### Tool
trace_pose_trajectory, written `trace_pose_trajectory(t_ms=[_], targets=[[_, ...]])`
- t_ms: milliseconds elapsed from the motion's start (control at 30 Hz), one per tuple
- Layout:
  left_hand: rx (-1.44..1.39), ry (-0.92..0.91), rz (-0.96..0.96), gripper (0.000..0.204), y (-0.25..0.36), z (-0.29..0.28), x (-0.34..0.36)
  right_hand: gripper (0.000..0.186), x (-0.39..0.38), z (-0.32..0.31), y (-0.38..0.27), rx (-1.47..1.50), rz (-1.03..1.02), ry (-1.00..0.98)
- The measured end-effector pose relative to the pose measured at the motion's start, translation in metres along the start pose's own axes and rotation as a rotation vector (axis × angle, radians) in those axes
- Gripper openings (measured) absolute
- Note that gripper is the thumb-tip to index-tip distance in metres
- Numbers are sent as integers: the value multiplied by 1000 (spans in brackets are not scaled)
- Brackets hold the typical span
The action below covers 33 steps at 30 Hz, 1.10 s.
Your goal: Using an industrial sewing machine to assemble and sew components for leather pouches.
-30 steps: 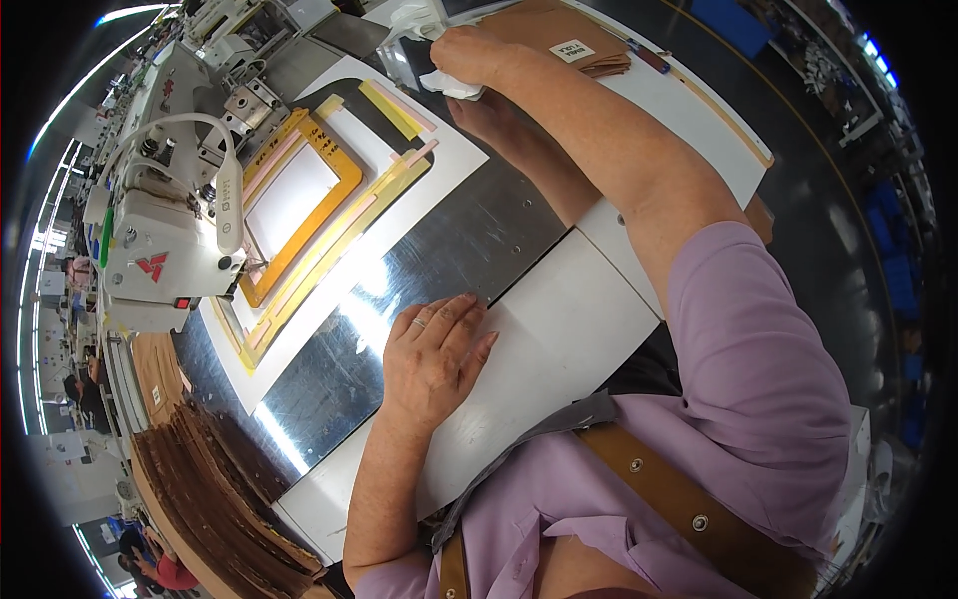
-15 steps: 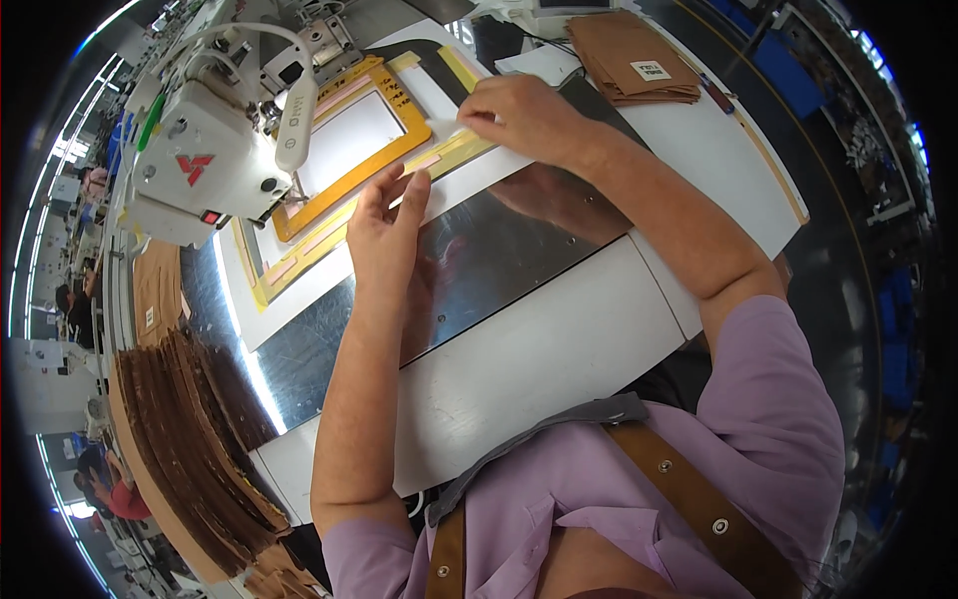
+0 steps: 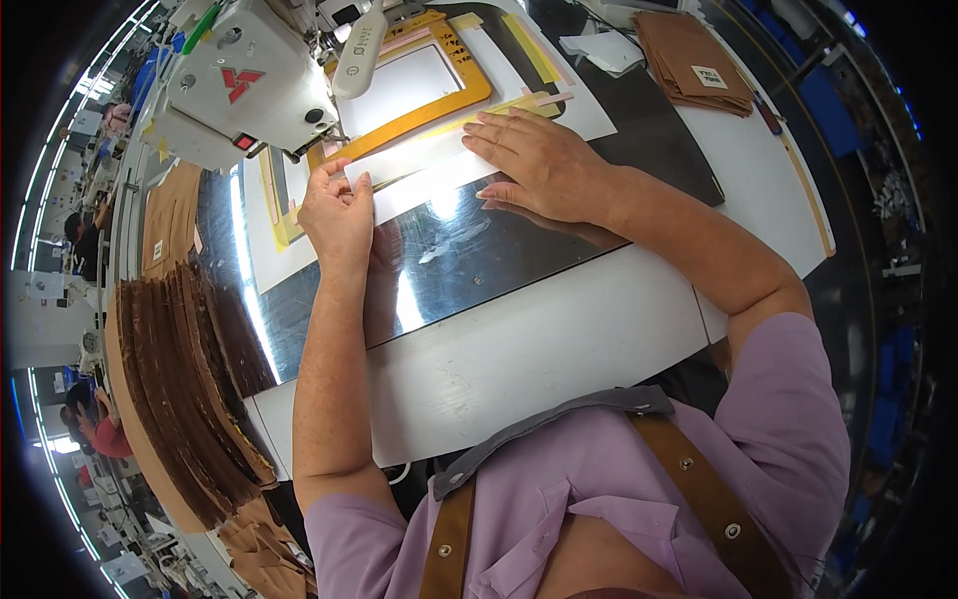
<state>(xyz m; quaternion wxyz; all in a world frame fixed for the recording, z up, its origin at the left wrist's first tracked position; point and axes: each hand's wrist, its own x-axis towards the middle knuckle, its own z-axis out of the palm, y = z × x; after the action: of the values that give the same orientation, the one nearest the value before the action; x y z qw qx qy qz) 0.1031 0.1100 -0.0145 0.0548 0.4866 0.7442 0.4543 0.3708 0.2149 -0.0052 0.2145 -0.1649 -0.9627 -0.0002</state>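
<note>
Along the near edge of the white template board, my left hand pinches a thin white sheet between thumb and fingers. The sheet's near edge looks slightly raised above the shiny metal plate. My right hand holds nothing; its fingers are stretched out over the sheet and the yellow tape strip, the thumb apart. Just beyond my hands an orange-yellow clamp frame with handwriting lies around a white panel. The sewing machine head stands at its left, above the frame's corner.
Brown cut pieces with a white label lie in a stack at the far right, near a folded white cloth or paper. A thick pile of dark brown pieces stands at the left, below flat tan pieces.
My left hand has moved nearer and left, closing on the white sheet. My right hand has gone from a pinch to flat, outstretched fingers. The whole view has shifted a little.
</note>
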Motion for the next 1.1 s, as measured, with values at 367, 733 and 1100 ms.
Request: trace_pose_trajectory(t_ms=[367, 733, 1100], targets=[[595, 156, 477, 44, 20, -22, -18, 83, 17, 10, -11, -68, 71, -247], [695, -325, 414, 94, 2, -7, -16, 90, 35, 25, 3, -132, 172, -275], [663, -347, 431, 97, 7, -8, -4, 92, 40, 29, 10, -85, 213, -291]])
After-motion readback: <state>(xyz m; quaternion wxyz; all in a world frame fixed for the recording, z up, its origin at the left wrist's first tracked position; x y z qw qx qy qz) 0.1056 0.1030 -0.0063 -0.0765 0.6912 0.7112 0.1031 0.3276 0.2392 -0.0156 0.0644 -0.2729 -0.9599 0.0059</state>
